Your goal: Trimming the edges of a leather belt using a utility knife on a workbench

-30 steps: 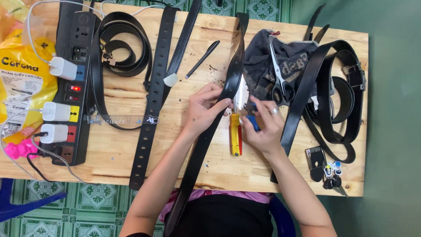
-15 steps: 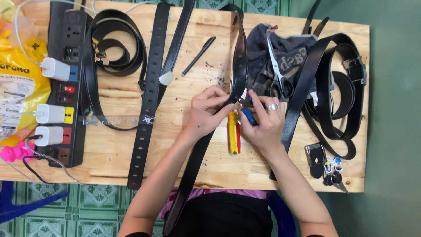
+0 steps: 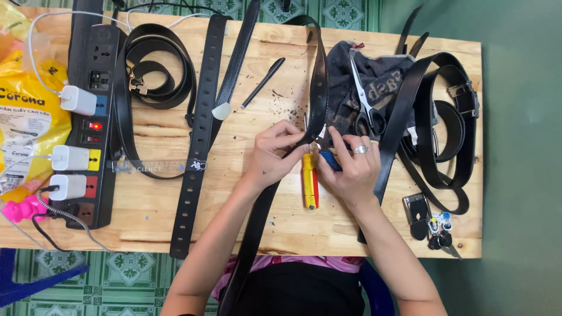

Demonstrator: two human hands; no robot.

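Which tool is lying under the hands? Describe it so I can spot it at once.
On the wooden table, look at the middle, where the left hand and right hand pinch a black belt. Just below them lies a tool with a yellow-and-red handle, the only brightly coloured thing among black straps.

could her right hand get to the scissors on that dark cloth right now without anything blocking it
Probably yes. The scissors lie uncovered on the dark cloth, just beyond the right hand, handles nearest it. That hand is on the black belt, though.
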